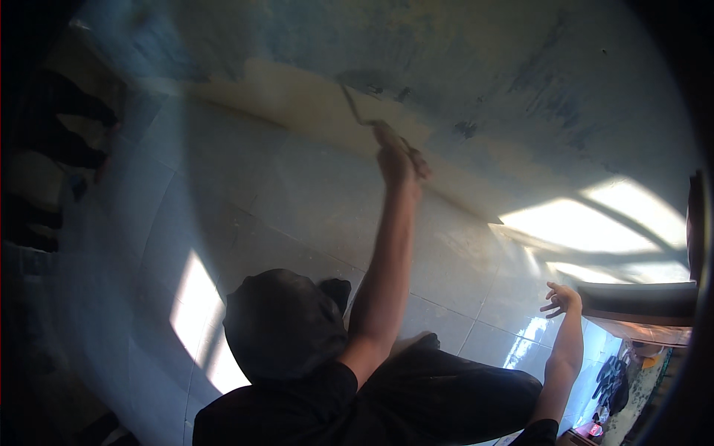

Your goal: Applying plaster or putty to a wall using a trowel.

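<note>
My left hand [399,157] is closed around the handle of a trowel [352,105] with a thin, bent metal neck. Its dark blade, blurred, lies against or close to the lower wall [454,82], which is grey with a pale yellowish band and dark smudges. Out to the right, my right hand [564,299] is held with its fingers apart and nothing in them. It is close to the end of a dark ledge-like piece [636,303]; whether they touch I cannot tell. My dark-clothed knees [279,323] are bent below my arms.
Grey tiles [305,193] cover the floor along the wall's foot. Bright sunlight patches fall on wall and floor. Dark shapes like another person's legs [71,123] stand at the far left. A dark blue bundle [610,380] and small coloured things lie at the lower right.
</note>
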The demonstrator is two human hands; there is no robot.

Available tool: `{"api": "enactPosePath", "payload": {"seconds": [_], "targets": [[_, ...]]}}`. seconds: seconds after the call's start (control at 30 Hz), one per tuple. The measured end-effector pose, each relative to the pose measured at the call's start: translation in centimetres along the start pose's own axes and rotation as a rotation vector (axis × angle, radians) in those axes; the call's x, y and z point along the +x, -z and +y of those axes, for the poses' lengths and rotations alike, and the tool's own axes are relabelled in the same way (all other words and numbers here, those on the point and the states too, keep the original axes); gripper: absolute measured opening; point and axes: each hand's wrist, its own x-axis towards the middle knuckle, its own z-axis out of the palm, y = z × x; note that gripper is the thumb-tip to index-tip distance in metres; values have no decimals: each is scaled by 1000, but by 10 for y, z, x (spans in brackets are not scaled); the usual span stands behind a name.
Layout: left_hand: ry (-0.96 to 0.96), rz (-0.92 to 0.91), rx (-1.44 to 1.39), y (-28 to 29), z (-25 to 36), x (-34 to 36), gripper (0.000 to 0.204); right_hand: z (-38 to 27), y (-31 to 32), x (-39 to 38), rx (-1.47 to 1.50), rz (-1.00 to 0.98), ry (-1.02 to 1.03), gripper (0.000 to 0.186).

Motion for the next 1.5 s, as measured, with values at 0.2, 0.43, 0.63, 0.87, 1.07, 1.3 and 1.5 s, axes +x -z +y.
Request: {"api": "enactPosePath", "payload": {"seconds": [0.2, 0.43, 0.63, 0.87, 1.07, 1.3, 1.5], "targets": [[11, 6, 89, 39, 37, 22, 60, 2, 11, 15, 11, -28, -28, 45], [40, -63, 184, 2, -45, -44, 60, -31, -12, 12, -2, -42, -3, 45], [14, -54, 199, 25, -28, -16, 62, -24, -1, 16, -42, -26, -8, 47], [-7, -60, 315, 19, -50, -36, 63, -38, -18, 6, -42, -32, 11, 44], [-66, 0, 207, 18, -19, 0, 64, -13, -4, -1, -11, -22, 41, 45], [-97, -35, 390, 21, -44, -28, 60, 31, 4, 31, 23, -54, -154, 49], [-41, -94, 222, 32, -10, -3, 62, -17, -1, 28, 66, -53, 120, 47]]}}
